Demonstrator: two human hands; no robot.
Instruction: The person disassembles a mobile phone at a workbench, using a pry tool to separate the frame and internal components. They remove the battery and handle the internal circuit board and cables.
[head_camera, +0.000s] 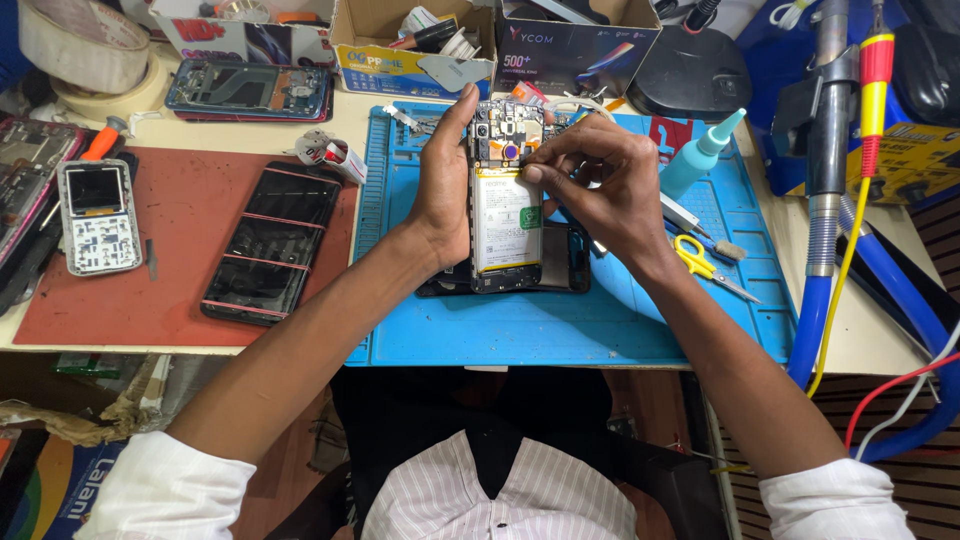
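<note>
We grip the opened phone (505, 200) along its edge with our left hand (442, 185), tilting it up over the blue mat (560, 330) so our right hand (600, 180) can pinch at its circuit board, fingertips closed.

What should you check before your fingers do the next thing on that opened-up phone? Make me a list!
1. Left hand grips the opened phone along its edge: ok.
2. Right hand has its fingertips on the phone near the top of the battery: ok.
3. Whether the fingertips pinch a small part or tool: cannot tell, too small.
4. Phone sits over the blue mat, so a dropped part would probably land there: ok.
5. Scissors lie close by the right wrist and might get bumped: not ok.
6. Blue-capped bottle stands apart from the hands: ok.
</note>
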